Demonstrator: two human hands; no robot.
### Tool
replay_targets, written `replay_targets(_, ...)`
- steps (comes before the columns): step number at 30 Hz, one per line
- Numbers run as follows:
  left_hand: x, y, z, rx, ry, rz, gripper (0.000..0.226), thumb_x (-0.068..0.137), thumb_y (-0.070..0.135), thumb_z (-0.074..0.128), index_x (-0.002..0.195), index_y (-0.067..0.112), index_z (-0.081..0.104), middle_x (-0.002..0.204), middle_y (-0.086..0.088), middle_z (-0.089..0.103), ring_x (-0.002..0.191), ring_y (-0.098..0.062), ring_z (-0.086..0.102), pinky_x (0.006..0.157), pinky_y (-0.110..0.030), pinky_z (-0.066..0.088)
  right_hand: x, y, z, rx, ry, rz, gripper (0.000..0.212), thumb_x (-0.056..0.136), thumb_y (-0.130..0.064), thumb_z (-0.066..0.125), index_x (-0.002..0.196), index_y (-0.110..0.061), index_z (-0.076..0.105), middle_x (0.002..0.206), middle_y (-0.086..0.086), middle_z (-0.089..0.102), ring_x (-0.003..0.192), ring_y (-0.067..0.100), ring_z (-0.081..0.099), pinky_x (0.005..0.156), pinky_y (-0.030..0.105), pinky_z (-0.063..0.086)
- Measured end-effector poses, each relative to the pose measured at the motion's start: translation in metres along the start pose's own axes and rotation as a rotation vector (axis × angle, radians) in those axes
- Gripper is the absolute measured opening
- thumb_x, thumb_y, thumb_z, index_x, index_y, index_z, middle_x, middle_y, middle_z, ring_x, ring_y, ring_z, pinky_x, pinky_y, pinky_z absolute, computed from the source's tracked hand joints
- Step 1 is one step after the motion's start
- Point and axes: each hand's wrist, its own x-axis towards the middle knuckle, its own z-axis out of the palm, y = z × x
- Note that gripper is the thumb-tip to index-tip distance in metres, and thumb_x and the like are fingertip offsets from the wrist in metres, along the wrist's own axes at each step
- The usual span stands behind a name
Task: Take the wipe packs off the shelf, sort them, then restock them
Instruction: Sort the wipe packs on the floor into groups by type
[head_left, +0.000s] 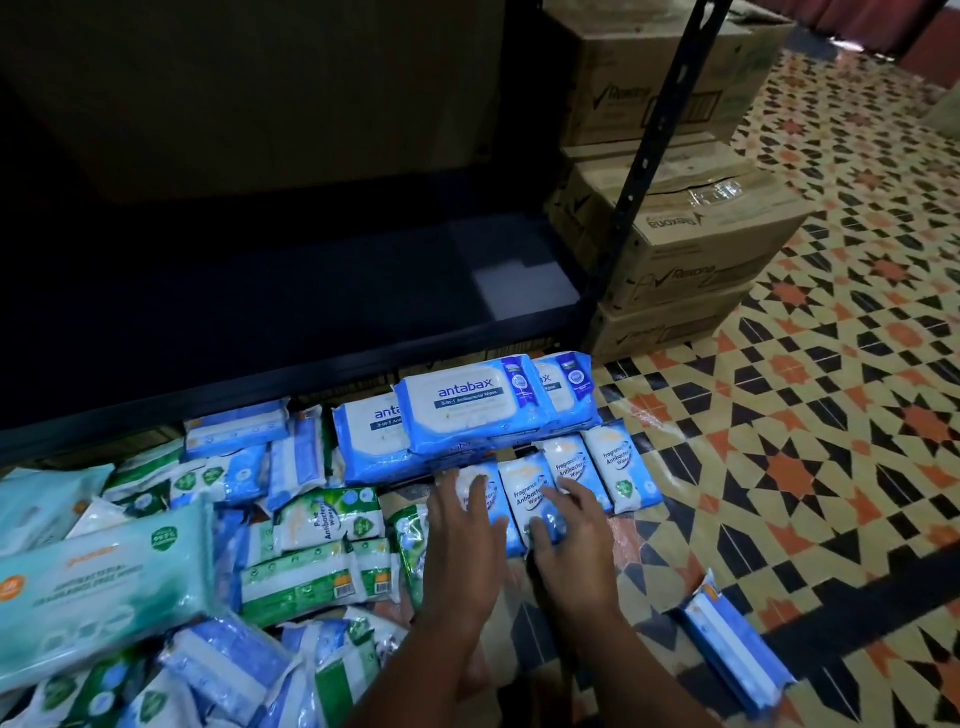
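Observation:
Several small blue "Fragrance Free Antibacterial Wipes" packs (574, 470) lie side by side on the patterned floor. My left hand (460, 540) rests flat on the leftmost one with fingers spread. My right hand (569, 535) lies on the neighbouring pack (530, 501), its fingertips touching the lower edge. Behind the row, large blue antabax packs (457, 410) are stacked in front of the black shelf (291, 306), whose board is bare. A jumble of green and blue wipe packs (311, 525) covers the floor to the left, with a big teal pack (104, 592) on top.
Stacked Rexona cardboard boxes (691, 249) stand right of the shelf's black upright (654, 156). A lone blue pack (732, 644) lies on the tiles at lower right. Patterned tile floor (831, 415) extends to the right.

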Motion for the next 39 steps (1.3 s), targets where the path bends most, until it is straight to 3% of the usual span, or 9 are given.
replay_targets(5,-0.009,-0.019,-0.007,0.255,-0.212,0.174,0.064,0.104,0.057,0.032,0.158,0.025,0.019,0.167,-0.003,0.008,0.153,-0.028,0.005,0.122,-0.041,0.022,-0.004,0.015,0.008,-0.264,0.007,-0.307,0.025,0.09,-0.014,0.059,0.108,-0.008,0.075,0.12,0.004,0.067,0.116,0.023,0.049,0.092,0.041,0.054)
replay_targets(10,-0.005,-0.023,-0.013,0.336,-0.289,0.228,0.07,0.103,0.061,0.029,0.161,0.026,0.01,0.168,-0.004,0.004,0.154,-0.029,0.001,0.123,-0.045,0.019,0.001,0.011,0.004,-0.498,-0.021,-0.283,0.04,0.097,-0.034,0.039,0.112,-0.021,0.075,0.128,-0.007,0.067,0.125,0.028,0.052,0.098,0.04,0.035)
replay_targets(17,-0.001,-0.022,-0.012,0.364,-0.269,0.275,0.067,0.103,0.059,0.033,0.159,0.025,0.017,0.167,-0.005,0.012,0.152,-0.03,0.009,0.121,-0.044,0.022,0.007,0.014,0.007,-0.495,-0.076,-0.224,0.043,0.1,-0.039,0.035,0.117,-0.029,0.073,0.133,-0.013,0.064,0.138,0.026,0.046,0.108,0.047,0.028)
replay_targets(21,0.0,-0.026,-0.01,0.362,-0.253,0.283,0.066,0.102,0.059,0.037,0.158,0.025,0.024,0.165,-0.006,0.019,0.151,-0.031,0.015,0.119,-0.045,0.024,0.006,0.014,0.012,-0.504,-0.117,-0.294,0.046,0.1,-0.033,0.034,0.123,-0.021,0.072,0.135,-0.003,0.065,0.139,0.026,0.049,0.115,0.046,0.021)
replay_targets(26,0.0,-0.037,-0.006,0.381,-0.166,0.321,0.06,0.092,0.058,0.059,0.14,0.022,0.054,0.144,-0.01,0.052,0.129,-0.035,0.05,0.103,-0.047,0.047,0.006,0.014,0.013,-0.556,-0.19,-0.385,0.044,0.093,-0.026,0.047,0.132,-0.018,0.066,0.14,0.002,0.061,0.14,0.028,0.047,0.119,0.049,0.013)
replay_targets(28,0.0,-0.039,-0.003,0.395,-0.134,0.336,0.061,0.088,0.058,0.067,0.136,0.021,0.058,0.138,-0.009,0.057,0.124,-0.034,0.054,0.099,-0.047,0.051,0.009,0.013,0.011,-0.576,-0.21,-0.361,0.047,0.096,-0.029,0.039,0.133,-0.02,0.065,0.141,0.0,0.061,0.142,0.028,0.045,0.119,0.05,0.012)
replay_targets(31,0.002,-0.04,-0.003,0.402,-0.105,0.371,0.06,0.089,0.057,0.064,0.139,0.024,0.055,0.137,-0.01,0.055,0.123,-0.035,0.053,0.101,-0.047,0.049,0.009,0.011,0.009,-0.507,-0.207,-0.292,0.05,0.103,-0.034,0.028,0.138,-0.021,0.061,0.148,-0.005,0.053,0.147,0.026,0.036,0.121,0.047,0.009)
replay_targets(35,0.003,-0.037,0.0,0.424,-0.095,0.404,0.057,0.096,0.055,0.047,0.15,0.036,0.042,0.141,-0.015,0.05,0.125,-0.04,0.047,0.104,-0.051,0.046,0.01,0.011,0.001,-0.277,-0.204,-0.177,0.05,0.107,-0.035,0.044,0.154,-0.019,0.04,0.164,-0.003,0.025,0.153,0.017,0.02,0.125,0.036,0.005)
replay_targets(39,0.005,-0.031,0.004,0.427,-0.103,0.414,0.054,0.1,0.054,0.04,0.152,0.04,0.036,0.146,-0.019,0.045,0.128,-0.043,0.044,0.108,-0.053,0.041,0.018,0.014,-0.007,-0.21,-0.262,-0.105,0.057,0.105,-0.045,0.044,0.156,-0.02,0.035,0.163,-0.004,0.029,0.151,0.016,0.018,0.124,0.038,0.02)
